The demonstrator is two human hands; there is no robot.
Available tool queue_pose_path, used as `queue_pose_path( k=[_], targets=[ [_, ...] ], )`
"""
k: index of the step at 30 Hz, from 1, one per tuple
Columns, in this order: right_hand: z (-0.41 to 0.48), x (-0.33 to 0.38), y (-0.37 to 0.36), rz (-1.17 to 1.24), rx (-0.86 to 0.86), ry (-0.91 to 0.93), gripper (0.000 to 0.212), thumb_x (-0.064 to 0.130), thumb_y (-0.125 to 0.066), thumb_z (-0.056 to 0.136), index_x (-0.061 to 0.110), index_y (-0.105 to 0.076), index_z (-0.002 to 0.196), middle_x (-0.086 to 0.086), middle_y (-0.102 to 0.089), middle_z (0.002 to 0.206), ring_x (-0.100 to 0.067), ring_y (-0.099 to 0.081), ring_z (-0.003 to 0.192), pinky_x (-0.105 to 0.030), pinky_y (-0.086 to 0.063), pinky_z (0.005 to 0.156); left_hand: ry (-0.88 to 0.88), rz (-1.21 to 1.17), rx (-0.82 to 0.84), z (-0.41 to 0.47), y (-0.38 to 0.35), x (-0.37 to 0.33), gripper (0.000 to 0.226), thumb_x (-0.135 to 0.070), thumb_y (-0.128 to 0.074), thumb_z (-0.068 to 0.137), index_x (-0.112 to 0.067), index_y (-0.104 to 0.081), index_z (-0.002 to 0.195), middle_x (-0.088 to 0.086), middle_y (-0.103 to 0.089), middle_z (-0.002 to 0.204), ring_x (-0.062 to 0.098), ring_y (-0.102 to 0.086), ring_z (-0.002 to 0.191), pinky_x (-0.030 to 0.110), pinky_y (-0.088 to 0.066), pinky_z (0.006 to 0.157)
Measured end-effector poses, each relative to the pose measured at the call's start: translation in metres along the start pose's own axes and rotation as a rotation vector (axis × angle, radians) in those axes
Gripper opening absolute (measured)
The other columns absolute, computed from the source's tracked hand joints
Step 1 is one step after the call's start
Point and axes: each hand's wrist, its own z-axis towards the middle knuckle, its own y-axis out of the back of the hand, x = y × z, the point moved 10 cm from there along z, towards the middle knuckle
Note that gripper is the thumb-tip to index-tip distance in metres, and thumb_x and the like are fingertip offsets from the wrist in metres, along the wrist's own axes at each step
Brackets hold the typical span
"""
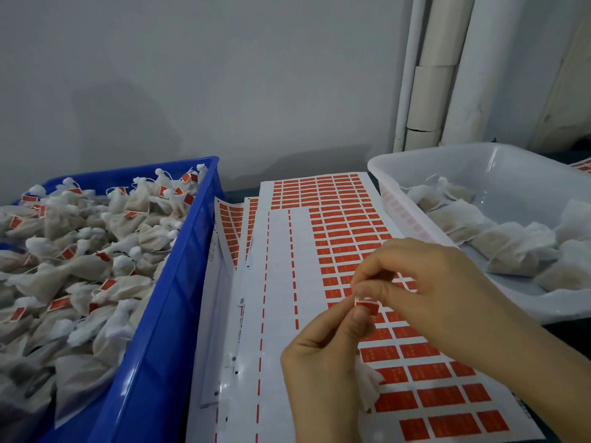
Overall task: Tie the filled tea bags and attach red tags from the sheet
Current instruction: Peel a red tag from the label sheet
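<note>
Red tag (367,304) is pinched between our left hand (323,353) and right hand (428,282) over the sheet (278,251), print too blurry to read. Left also grips a tea bag (367,386); untied ones sit right in the clear tub (399,183).

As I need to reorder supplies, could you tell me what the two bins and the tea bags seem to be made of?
Blue bin: opaque glossy plastic, by its sheen. White bin: translucent plastic; tags show through its wall. Tea bags: probably thin non-woven or paper mesh, matte and crumpled.

Grey wall (224,75) behind, white pipes (425,75) in the right corner
</note>
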Motion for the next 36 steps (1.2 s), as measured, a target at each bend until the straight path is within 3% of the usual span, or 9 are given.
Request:
queue_pose_path(
  k=[1,5,9,14,19,22,25,28,36],
  targets=[
    [-0.003,-0.009,0.007,0.101,-0.073,-0.081,0.006,0.048,-0.054,0.078,0.047,-0.05,0.074,0.036,-0.048,0.077,0.017,-0.051,0.08,0.005,-0.037,0.064,0.069,-0.062,0.018,0.001,0.0,0.007,0.013,-0.031,-0.066,0.061,-0.041,-0.075,0.062,-0.009,-0.074,0.077,0.008,-0.071,0.077,0.017,-0.056,0.059],
    [-0.022,-0.041,0.005,0.309,-0.212,-0.309,0.038,0.071,-0.039,0.051,0.053,-0.049,0.083,0.044,-0.049,0.074,0.02,-0.052,0.067,0.0,-0.036,0.051,0.237,-0.208,0.094,0.005,-0.001,0.025,0.023,-0.034,-0.065,0.058,-0.026,-0.078,0.074,-0.001,-0.075,0.086,0.021,-0.073,0.082,0.037,-0.059,0.071],
    [-0.031,-0.047,-0.038,0.5,-0.09,-0.378,0.039,0.064,-0.049,0.048,0.052,-0.052,0.085,0.053,-0.049,0.07,0.031,-0.048,0.072,0.006,-0.035,0.049,0.235,-0.234,0.101,0.009,0.004,0.023,0.021,-0.034,-0.061,0.063,-0.029,-0.079,0.074,-0.001,-0.075,0.09,0.022,-0.07,0.089,0.036,-0.054,0.08],
    [-0.034,-0.048,-0.051,0.667,-0.16,-0.41,0.024,0.046,-0.061,0.052,0.046,-0.058,0.076,0.047,-0.053,0.064,0.03,-0.049,0.07,0.005,-0.035,0.048,0.249,-0.272,0.092,0.01,0.007,0.021,0.024,-0.03,-0.063,0.061,-0.021,-0.078,0.076,0.004,-0.075,0.093,0.025,-0.069,0.093,0.037,-0.051,0.082],
    [-0.034,-0.049,-0.045,0.699,-0.267,-0.419,0.017,0.042,-0.06,0.052,0.041,-0.06,0.069,0.043,-0.055,0.058,0.029,-0.05,0.066,0.006,-0.033,0.047,0.27,-0.271,0.092,0.01,0.005,0.021,0.022,-0.031,-0.063,0.06,-0.023,-0.079,0.072,0.001,-0.075,0.09,0.016,-0.072,0.079,0.035,-0.052,0.079],
    [-0.035,-0.05,-0.044,0.683,-0.3,-0.43,0.016,0.044,-0.059,0.051,0.041,-0.059,0.067,0.043,-0.054,0.056,0.029,-0.049,0.065,0.007,-0.032,0.048,0.278,-0.268,0.096,0.009,0.003,0.021,0.027,-0.033,-0.063,0.06,-0.02,-0.079,0.077,0.003,-0.075,0.092,0.02,-0.072,0.084,0.039,-0.05,0.087],
    [-0.034,-0.048,-0.044,0.697,-0.297,-0.417,0.015,0.042,-0.061,0.051,0.041,-0.058,0.065,0.042,-0.053,0.054,0.029,-0.049,0.064,0.006,-0.033,0.047,0.282,-0.281,0.086,0.009,0.002,0.022,0.038,-0.034,-0.062,0.061,-0.015,-0.075,0.091,0.005,-0.075,0.093,0.022,-0.072,0.087,0.032,-0.053,0.079],
    [-0.033,-0.044,-0.046,0.691,-0.276,-0.392,0.019,0.043,-0.062,0.051,0.043,-0.058,0.069,0.043,-0.054,0.058,0.027,-0.052,0.066,0.005,-0.034,0.047,0.283,-0.278,0.08,0.009,0.002,0.02,0.041,-0.034,-0.063,0.063,-0.012,-0.074,0.096,0.007,-0.075,0.094,0.026,-0.069,0.094,0.041,-0.051,0.09],
    [-0.036,-0.045,-0.039,0.621,-0.329,-0.356,0.009,0.043,-0.058,0.059,0.043,-0.057,0.068,0.046,-0.053,0.06,0.028,-0.051,0.073,0.006,-0.035,0.052,0.251,-0.216,0.0,0.008,0.005,0.017,0.023,-0.03,-0.067,0.06,-0.02,-0.078,0.077,0.001,-0.075,0.088,0.022,-0.069,0.089,0.045,-0.049,0.087]
  ],
)
